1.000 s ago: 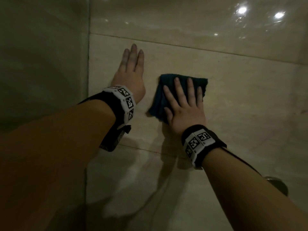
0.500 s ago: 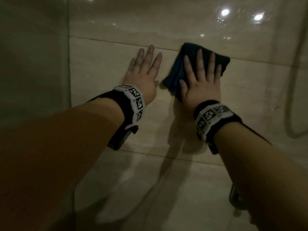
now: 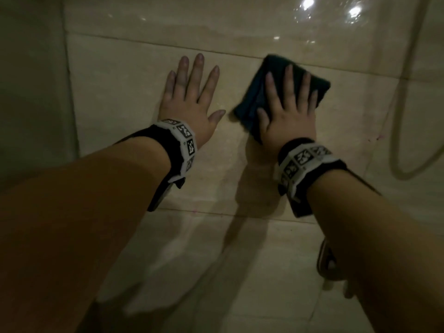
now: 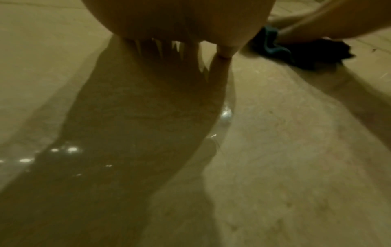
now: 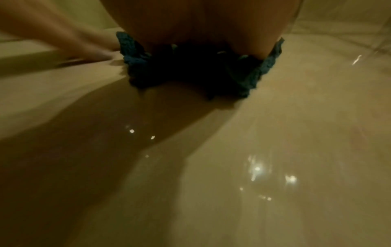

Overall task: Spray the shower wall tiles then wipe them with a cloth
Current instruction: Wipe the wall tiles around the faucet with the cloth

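Note:
A folded dark teal cloth [image 3: 254,92] lies flat against the beige shower wall tiles [image 3: 120,80]. My right hand [image 3: 290,99] presses on it with straight, spread fingers, covering its middle. In the right wrist view the cloth [image 5: 137,70] bunches out from under my palm. My left hand [image 3: 189,92] rests flat on the bare tile just left of the cloth, fingers spread, holding nothing. The left wrist view shows the cloth [image 4: 306,53] at the upper right under my other hand. No spray bottle is in view.
A shower hose [image 3: 403,131] loops down the wall at the right. A metal fitting [image 3: 324,260] sticks out of the wall below my right forearm. A wall corner [image 3: 69,104] runs down the left side. The tiles are glossy with light reflections.
My right hand slid the cloth up the wall and to the right, then slightly back down. My left hand stayed flat on the tile, its fingers now spread wider.

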Action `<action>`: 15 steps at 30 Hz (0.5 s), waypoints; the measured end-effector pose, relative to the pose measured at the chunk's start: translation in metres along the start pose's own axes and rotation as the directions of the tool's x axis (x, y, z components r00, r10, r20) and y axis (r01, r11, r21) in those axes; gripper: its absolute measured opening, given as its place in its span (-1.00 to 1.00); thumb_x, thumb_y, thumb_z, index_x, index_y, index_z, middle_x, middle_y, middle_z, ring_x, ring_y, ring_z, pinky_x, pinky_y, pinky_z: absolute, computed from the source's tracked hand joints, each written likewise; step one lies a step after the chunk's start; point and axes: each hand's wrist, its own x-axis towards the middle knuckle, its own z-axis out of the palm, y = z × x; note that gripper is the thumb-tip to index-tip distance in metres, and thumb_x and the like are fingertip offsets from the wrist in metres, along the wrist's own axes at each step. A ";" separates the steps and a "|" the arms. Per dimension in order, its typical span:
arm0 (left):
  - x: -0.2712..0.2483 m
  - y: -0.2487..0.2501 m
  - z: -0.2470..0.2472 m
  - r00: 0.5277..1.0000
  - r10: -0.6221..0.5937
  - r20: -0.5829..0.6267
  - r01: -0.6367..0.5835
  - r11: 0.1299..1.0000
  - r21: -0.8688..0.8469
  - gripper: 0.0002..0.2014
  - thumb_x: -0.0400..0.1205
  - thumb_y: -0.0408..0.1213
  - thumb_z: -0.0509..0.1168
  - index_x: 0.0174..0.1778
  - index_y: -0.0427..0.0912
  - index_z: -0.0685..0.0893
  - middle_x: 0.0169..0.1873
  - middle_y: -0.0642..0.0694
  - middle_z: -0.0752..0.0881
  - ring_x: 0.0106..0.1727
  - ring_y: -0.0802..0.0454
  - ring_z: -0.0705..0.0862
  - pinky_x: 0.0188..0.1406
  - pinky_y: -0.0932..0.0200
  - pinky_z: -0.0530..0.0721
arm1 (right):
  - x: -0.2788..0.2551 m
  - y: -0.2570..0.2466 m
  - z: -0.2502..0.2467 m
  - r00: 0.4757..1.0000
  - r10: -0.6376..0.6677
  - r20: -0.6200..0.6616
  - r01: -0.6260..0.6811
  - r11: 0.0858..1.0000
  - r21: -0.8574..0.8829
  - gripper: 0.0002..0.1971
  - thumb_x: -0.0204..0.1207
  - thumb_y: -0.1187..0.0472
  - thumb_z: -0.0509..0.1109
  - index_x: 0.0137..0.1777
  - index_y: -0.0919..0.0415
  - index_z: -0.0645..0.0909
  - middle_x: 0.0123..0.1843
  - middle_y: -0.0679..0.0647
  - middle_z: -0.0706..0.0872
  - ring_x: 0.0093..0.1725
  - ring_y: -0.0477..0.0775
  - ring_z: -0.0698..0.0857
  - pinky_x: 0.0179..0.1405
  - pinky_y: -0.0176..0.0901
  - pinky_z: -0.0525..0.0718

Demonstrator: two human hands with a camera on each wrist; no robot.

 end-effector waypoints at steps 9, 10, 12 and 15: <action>-0.003 -0.002 0.000 1.000 0.014 0.012 -0.015 0.999 0.044 -0.25 0.65 0.21 -0.19 0.61 -0.08 -0.37 0.64 -0.18 -0.33 0.66 -0.23 -0.29 0.63 -0.14 -0.24 | 0.004 0.010 -0.003 0.999 0.020 -0.039 -0.019 0.999 0.034 -0.38 0.66 -0.10 -0.13 0.65 -0.02 -0.26 0.70 0.13 -0.25 0.65 0.33 -0.26 0.60 0.23 -0.29; -0.003 0.000 -0.001 1.000 0.007 0.016 -0.008 0.999 0.039 -0.25 0.66 0.20 -0.18 0.62 -0.10 -0.36 0.64 -0.20 -0.32 0.66 -0.24 -0.28 0.63 -0.15 -0.24 | -0.008 0.012 0.002 0.999 0.015 -0.029 -0.014 1.000 0.028 -0.38 0.66 -0.10 -0.13 0.65 -0.02 -0.25 0.70 0.14 -0.23 0.65 0.34 -0.25 0.60 0.24 -0.28; -0.003 0.005 -0.004 1.000 -0.011 0.021 0.010 1.000 0.008 -0.23 0.65 0.20 -0.14 0.63 -0.14 -0.31 0.64 -0.22 -0.30 0.66 -0.25 -0.27 0.62 -0.18 -0.24 | -0.035 0.020 0.014 1.000 0.009 0.024 -0.010 1.000 0.016 -0.38 0.64 -0.11 -0.17 0.62 -0.03 -0.31 0.70 0.14 -0.23 0.65 0.34 -0.25 0.60 0.23 -0.28; 0.001 0.016 -0.011 1.000 -0.022 0.018 0.024 0.997 -0.073 -0.17 0.63 0.21 -0.02 0.65 -0.19 -0.21 0.65 -0.24 -0.24 0.67 -0.24 -0.24 0.62 -0.17 -0.24 | -0.059 0.035 0.025 0.993 0.021 0.116 -0.020 1.000 -0.009 -0.41 0.58 -0.16 -0.32 0.53 -0.07 -0.48 0.68 0.09 -0.32 0.64 0.28 -0.34 0.60 0.18 -0.35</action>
